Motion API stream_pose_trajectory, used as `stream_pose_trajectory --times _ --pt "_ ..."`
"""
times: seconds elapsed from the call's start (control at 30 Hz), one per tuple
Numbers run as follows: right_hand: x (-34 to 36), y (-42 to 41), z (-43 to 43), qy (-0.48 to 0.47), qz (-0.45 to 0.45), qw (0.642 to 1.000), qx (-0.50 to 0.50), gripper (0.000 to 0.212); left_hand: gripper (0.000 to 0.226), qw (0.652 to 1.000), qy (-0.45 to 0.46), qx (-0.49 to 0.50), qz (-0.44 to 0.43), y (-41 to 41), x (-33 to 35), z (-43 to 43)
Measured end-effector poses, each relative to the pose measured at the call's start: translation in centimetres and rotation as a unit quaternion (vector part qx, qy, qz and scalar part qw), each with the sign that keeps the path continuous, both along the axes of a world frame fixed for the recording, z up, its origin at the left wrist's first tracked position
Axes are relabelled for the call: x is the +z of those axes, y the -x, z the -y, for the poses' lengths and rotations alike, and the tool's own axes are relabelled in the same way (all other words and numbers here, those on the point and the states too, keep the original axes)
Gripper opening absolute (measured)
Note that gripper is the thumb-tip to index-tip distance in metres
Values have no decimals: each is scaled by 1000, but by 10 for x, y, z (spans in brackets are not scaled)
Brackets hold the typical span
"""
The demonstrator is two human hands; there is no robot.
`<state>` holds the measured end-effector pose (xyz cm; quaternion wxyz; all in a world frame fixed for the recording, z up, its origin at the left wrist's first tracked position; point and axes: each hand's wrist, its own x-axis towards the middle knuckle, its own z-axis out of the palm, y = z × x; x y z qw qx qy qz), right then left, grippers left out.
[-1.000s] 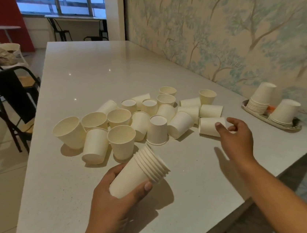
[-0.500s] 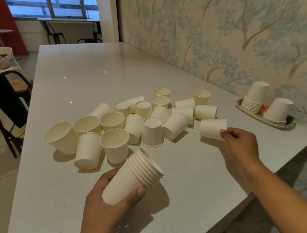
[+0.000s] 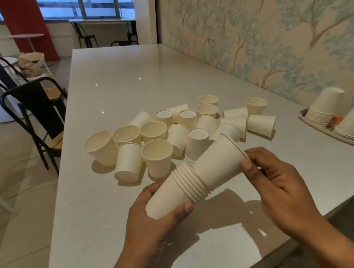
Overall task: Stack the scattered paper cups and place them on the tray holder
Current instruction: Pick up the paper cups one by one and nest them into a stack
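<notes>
While the left hand (image 3: 158, 211) grips a tilted stack of cream paper cups (image 3: 178, 191), the right hand (image 3: 271, 180) holds one more cream paper cup (image 3: 218, 160) at its mouth.

Left fingers (image 3: 187, 207) are closed around the stack's base, above the near edge of the pale speckled tabletop (image 3: 108, 80); right fingers pinch the rim of the added cup. Loose cream cups (image 3: 171, 132) lie scattered mid-tabletop. By the right edge, the oval patterned tray holder (image 3: 316, 128) carries two upside-down cup stacks (image 3: 325, 106).
</notes>
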<state>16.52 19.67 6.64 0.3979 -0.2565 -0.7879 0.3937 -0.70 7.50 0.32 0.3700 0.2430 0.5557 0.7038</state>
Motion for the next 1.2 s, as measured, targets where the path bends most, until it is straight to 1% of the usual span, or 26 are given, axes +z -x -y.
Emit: stream_pose_trajectory --times 0.07,0.2,0.3,0.33,0.4,0.47,0.53,0.63,0.67,0.7,0.73,0.77,0.8,0.83,0.87,0.9,1.0,1.07,1.13,1.2 --pt "-1 2 -1 15 6 1000 3 21 62 1000 -1 -7 -5 0 1 1" --pt "-3 7 -5 16 25 1000 1 21 65 1000 -4 -18 -8 1 1 4" --pt "-8 13 0 10 83 996 36 23 66 999 -8 -19 -29 -1 2 3" --pt "-12 15 4 2 116 992 57 29 66 999 -9 -16 -31 -2 2 3" --pt "-21 21 13 -24 176 979 101 53 63 1000 -16 -14 -21 -2 2 4" --pt "-26 29 24 -27 199 970 138 73 62 999 -26 -16 14 -2 2 5" --pt "-27 32 29 -26 201 966 157 81 63 999 -28 -16 32 1 2 5" --pt "-22 28 19 -26 186 967 173 79 65 999 -28 -29 35 2 2 3" --pt "-18 26 11 -12 164 974 157 79 67 999 -21 -34 21 1 2 2" --pt "-14 24 0 17 129 985 117 79 70 999 -10 -34 -2 0 1 1" --pt "-11 23 -15 53 83 994 57 76 72 999 0 -32 -31 0 0 0" --pt "-8 21 -32 87 30 996 -14 68 74 998 7 -27 -52 0 -1 -2" --pt "-8 17 -55 109 -11 990 -93 55 74 998 12 -19 -62 1 -2 -3" --pt "-8 13 -80 120 -29 977 -175 41 75 998 12 -9 -63 3 -3 -4" --pt "-8 9 -105 133 -31 960 -246 33 77 998 12 -1 -62 5 -4 -5" --pt "-8 4 -127 150 -31 942 -298 32 78 998 13 7 -64 7 -4 -6" --pt "-16 -8 -176 208 -36 905 -370 40 75 997 24 18 -76 11 -5 -7" --pt "-25 -9 -196 215 -14 893 -395 45 77 996 28 19 -80 13 -7 -9" --pt "-34 -9 -211 217 8 887 -408 42 71 995 44 27 -84 14 -7 -10" --pt "-42 -6 -220 231 8 885 -405 33 66 994 57 33 -82 15 -6 -11"
